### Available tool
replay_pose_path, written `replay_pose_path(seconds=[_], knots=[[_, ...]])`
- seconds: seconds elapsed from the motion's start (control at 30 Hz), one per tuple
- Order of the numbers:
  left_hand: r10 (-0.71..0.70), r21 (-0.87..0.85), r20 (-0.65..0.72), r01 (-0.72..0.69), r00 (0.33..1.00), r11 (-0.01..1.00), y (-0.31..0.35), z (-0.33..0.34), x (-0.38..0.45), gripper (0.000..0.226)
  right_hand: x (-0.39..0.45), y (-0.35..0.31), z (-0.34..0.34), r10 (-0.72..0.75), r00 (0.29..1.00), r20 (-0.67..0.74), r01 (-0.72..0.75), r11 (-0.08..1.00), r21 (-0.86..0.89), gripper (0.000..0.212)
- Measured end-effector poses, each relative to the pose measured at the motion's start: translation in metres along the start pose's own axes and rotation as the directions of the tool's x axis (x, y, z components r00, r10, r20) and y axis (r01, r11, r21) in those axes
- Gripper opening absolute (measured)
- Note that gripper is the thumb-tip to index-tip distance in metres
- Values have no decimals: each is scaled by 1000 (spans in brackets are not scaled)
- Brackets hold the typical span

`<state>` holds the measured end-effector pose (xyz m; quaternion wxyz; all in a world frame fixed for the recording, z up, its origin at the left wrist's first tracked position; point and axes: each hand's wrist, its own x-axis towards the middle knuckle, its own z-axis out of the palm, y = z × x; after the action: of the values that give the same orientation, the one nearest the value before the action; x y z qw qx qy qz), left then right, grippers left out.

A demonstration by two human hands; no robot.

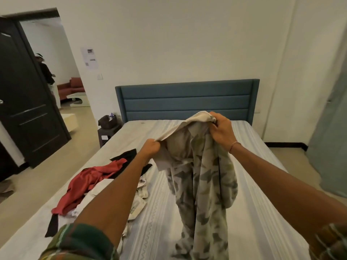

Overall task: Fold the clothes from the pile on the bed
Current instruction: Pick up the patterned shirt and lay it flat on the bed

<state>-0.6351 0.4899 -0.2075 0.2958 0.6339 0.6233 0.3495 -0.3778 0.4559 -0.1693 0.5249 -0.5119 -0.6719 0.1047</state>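
Observation:
A pale garment with a grey-green leaf print (pixel 204 186) hangs over the striped bed (pixel 163 222), its lower end trailing on the mattress. My left hand (pixel 151 148) grips the cream band at its top edge on the left. My right hand (pixel 221 129) pinches the same band higher up, on the right. To the left on the bed lies the pile: a red garment (pixel 88 184), black cloth (pixel 127 155) and white pieces (pixel 139 201), partly hidden by my left forearm.
A blue padded headboard (pixel 187 99) stands against the far wall. A dark side table with a bag (pixel 108 126) sits at the bed's left. A black door (pixel 28 102) stands open on the left, with a person (pixel 47 74) beyond it. A pale blue curtain (pixel 330 147) hangs at right.

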Motion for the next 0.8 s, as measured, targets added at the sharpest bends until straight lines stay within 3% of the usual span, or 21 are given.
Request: replay_pose_path(seconds=[0.13, 0.17, 0.27, 0.33, 0.4, 0.53, 0.67, 0.8], knots=[[-35, -285, -54, 18, 998, 958, 17, 8, -6, 28, 1, 10, -35, 6, 1000, 3, -5, 994, -109, 33], [-13, -302, -77, -11, 997, 953, 25, 6, -5, 26, 2, 14, -43, -4, 1000, 2, 4, 987, -163, 43], [116, -159, -62, -124, 991, 979, 43, -6, 2, 18, 10, 24, -67, 78, 995, -60, -92, 953, -289, 75], [191, 16, 56, -192, 980, 981, 53, -22, 7, 34, 17, 29, -85, 120, 986, -113, -152, 926, -346, 85], [256, 257, 167, -292, 952, 921, 68, -37, 10, 60, 21, 37, -106, 78, 991, -107, -117, 893, -435, 94], [279, 527, 349, -434, 895, 731, 103, -56, 11, 76, 20, 53, -134, 85, 993, 84, -38, 892, -450, 89], [279, 686, 400, -487, 873, 541, 116, -72, 22, 90, 15, 54, -157, 97, 941, 324, 63, 891, -450, 79], [415, 704, 335, -517, 846, 487, 113, -79, 26, 67, 14, 58, -163, 88, 903, 420, 142, 862, -486, 78]])
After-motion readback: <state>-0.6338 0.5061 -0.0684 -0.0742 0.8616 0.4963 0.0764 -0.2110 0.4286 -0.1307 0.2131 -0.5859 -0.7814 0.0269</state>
